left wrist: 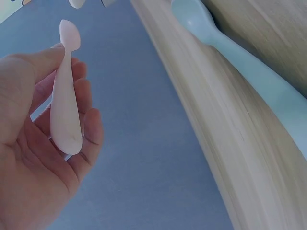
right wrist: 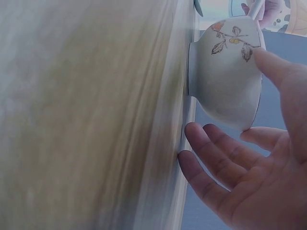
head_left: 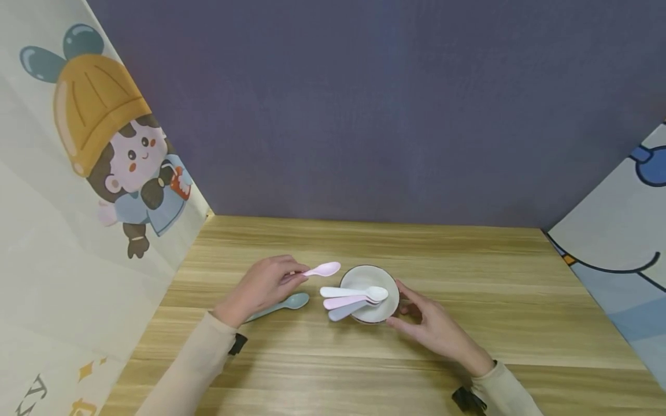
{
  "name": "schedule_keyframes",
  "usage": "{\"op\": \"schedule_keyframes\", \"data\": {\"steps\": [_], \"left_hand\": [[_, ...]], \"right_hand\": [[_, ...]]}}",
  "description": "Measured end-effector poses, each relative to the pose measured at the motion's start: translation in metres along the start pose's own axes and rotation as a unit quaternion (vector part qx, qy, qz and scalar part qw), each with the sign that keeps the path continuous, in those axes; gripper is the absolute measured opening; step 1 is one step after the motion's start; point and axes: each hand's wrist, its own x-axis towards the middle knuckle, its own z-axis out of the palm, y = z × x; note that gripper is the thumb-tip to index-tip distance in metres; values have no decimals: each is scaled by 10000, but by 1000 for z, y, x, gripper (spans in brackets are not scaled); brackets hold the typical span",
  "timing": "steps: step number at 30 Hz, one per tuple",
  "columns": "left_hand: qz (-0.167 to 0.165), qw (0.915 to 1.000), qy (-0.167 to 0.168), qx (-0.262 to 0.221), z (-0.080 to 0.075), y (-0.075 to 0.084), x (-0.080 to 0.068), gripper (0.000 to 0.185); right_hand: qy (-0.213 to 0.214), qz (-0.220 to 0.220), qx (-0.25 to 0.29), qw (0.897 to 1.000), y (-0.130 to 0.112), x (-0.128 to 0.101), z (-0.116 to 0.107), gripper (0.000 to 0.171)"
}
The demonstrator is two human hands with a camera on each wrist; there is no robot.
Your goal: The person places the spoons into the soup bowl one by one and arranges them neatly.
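Here, pale pink spoon (head_left: 324, 269) in left hand (head_left: 262, 286) grip.

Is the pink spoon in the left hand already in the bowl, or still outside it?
Outside. The left hand pinches the pink spoon by its handle, left of the bowl; three other spoons already rest across it.

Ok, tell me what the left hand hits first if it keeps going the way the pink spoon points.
Probably the bowl. The left hand pinches the pink spoon, whose tip points right at the bowl's rim, just short of it. Depth is unclear, so it could pass over the rim.
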Motion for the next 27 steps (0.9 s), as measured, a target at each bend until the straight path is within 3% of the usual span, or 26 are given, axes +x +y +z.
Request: {"op": "schedule_keyframes", "data": {"steps": [27], "left_hand": [[-47, 9993, -260, -262, 15, 15, 12, 20]], "right_hand": [[-62, 43, 39, 10000, -1, 0, 0, 86]]}}
